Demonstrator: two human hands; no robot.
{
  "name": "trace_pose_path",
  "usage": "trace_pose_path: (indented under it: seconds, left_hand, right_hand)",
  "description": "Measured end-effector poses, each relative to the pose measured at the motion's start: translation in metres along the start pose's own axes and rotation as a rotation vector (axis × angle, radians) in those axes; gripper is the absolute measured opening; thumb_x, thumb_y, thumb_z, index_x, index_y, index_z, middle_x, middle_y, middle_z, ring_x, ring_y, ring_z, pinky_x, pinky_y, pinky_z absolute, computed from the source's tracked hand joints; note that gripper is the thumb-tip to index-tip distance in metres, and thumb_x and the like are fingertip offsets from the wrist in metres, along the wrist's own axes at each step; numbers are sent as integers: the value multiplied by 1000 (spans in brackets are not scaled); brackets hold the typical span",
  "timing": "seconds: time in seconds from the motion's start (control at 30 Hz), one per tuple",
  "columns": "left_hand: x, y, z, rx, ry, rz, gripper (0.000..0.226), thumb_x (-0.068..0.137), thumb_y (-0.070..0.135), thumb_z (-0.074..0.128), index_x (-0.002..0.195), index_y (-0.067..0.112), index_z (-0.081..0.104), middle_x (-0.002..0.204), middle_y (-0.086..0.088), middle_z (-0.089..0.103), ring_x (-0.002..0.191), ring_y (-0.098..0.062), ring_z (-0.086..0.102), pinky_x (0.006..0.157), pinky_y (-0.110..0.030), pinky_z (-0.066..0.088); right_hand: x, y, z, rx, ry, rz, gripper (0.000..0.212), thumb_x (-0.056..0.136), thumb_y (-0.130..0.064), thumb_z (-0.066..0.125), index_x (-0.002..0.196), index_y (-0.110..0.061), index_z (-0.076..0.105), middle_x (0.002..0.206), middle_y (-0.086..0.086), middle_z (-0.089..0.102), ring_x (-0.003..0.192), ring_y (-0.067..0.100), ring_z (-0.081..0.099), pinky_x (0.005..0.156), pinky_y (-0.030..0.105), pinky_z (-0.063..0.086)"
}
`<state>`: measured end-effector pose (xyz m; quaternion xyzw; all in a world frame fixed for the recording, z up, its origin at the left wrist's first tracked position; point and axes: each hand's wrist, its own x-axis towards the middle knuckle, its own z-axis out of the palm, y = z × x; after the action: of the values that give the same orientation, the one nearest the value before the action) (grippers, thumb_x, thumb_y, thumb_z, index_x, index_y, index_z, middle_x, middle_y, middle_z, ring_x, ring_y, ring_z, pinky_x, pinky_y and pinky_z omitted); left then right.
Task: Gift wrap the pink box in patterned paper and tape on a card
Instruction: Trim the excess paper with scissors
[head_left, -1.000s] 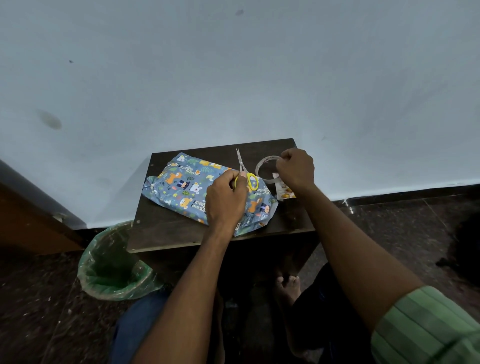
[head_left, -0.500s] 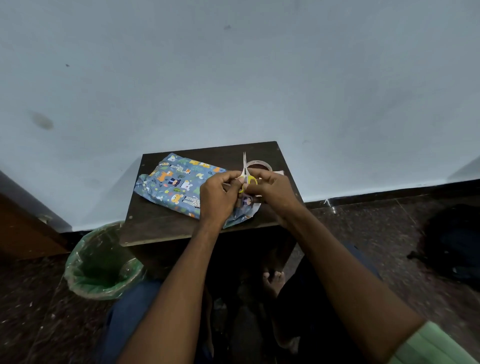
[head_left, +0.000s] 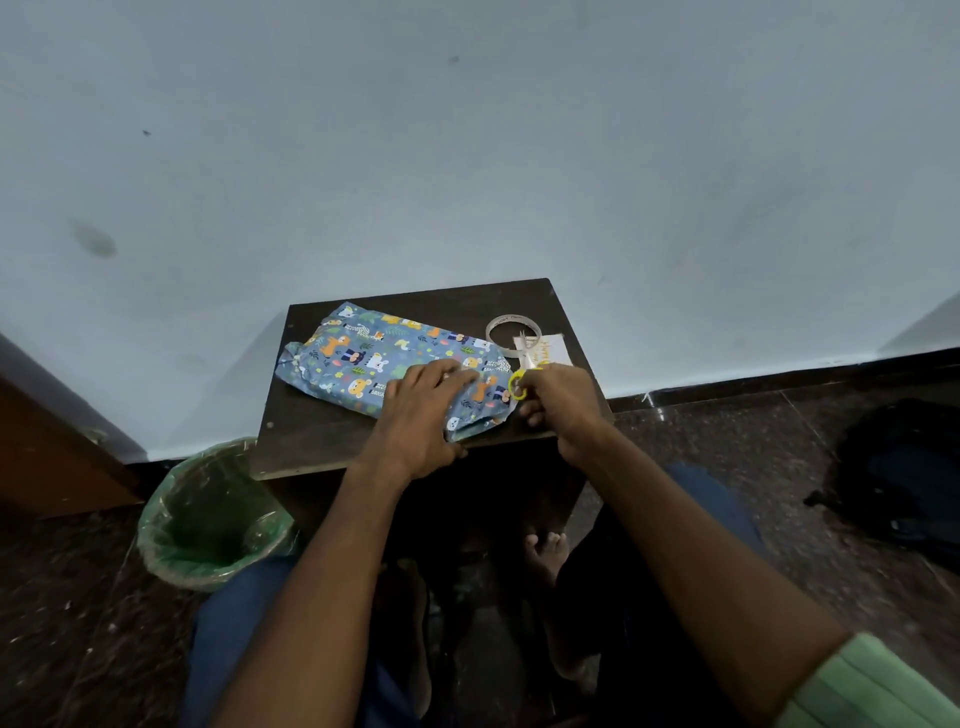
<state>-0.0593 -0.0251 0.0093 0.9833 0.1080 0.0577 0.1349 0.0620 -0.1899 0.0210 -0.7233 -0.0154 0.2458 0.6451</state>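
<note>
Wrapped box (head_left: 374, 358) under left hand (head_left: 421, 410), scissors (head_left: 524, 364) in right hand (head_left: 561, 405)

Honestly, you won't get much readable text out of this one. The tape roll (head_left: 514, 333) on your table has some small dark print running along its top rim, but it's too tiny and blurred to make out. The card (head_left: 546, 349) beside it carries a few yellowish handwritten-looking marks, again not legible. The patterned paper (head_left: 387, 358) on your wrapped box has little white word patches scattered among the cartoon animals, and you can tell they're lettering, but no word comes through. No brands, numbers or signs anywhere that you could actually read.
</note>
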Motion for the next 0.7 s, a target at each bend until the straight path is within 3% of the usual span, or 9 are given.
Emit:
trace_pose_path:
  seconds: [0.1, 0.2, 0.3, 0.47, 0.6, 0.7]
  left_hand:
    - [-3, -4, 3, 39, 13, -21, 117, 73, 43, 94, 166, 34, 25, 171, 5, 22, 155, -22, 22, 120, -42, 24]
    - [-9, -8, 5, 9, 17, -17, 115, 75, 46, 92, 167, 34, 24, 174, 6, 19, 158, -20, 19, 123, -42, 20]
    - [-14, -8, 4, -22, 44, -24, 111, 77, 46, 91, 167, 34, 27, 174, 6, 22, 158, -20, 21, 124, -43, 19]
    - [-17, -5, 6, 13, 78, -15, 110, 79, 47, 89, 167, 32, 26, 173, 4, 23, 157, -21, 24, 123, -42, 20]
    - [-19, -1, 10, 37, 105, -22, 111, 78, 48, 89, 167, 31, 25, 173, 3, 23, 157, -21, 25, 124, -42, 21]
    - [-19, -1, 11, 32, 114, -26, 111, 77, 47, 90, 167, 32, 26, 173, 4, 23, 156, -21, 26, 124, -41, 20]
  right_hand:
    - [3, 8, 4, -16, 30, -56, 3, 82, -3, 70, 84, -5, 69, 72, 10, 72, 58, 18, 64, 52, 31, 52]
    - [9, 8, 6, -146, 156, -232, 5, 85, -21, 72, 86, -16, 71, 85, 2, 75, 82, 25, 71, 72, 45, 57]
    - [13, -5, 12, -236, 99, -335, 14, 96, -23, 66, 84, -18, 59, 86, -3, 65, 82, 17, 62, 71, 38, 49]
    - [28, -14, 28, -228, -68, -218, 15, 94, -16, 58, 99, -1, 56, 97, 12, 63, 88, 25, 58, 75, 41, 49]
    - [38, -17, 33, -204, -59, -200, 3, 96, -18, 58, 93, -18, 59, 104, 7, 70, 98, 25, 70, 92, 50, 57]
    - [47, -19, 35, -211, -47, -183, 13, 96, -19, 58, 106, -13, 63, 105, 7, 70, 99, 25, 69, 95, 51, 56]
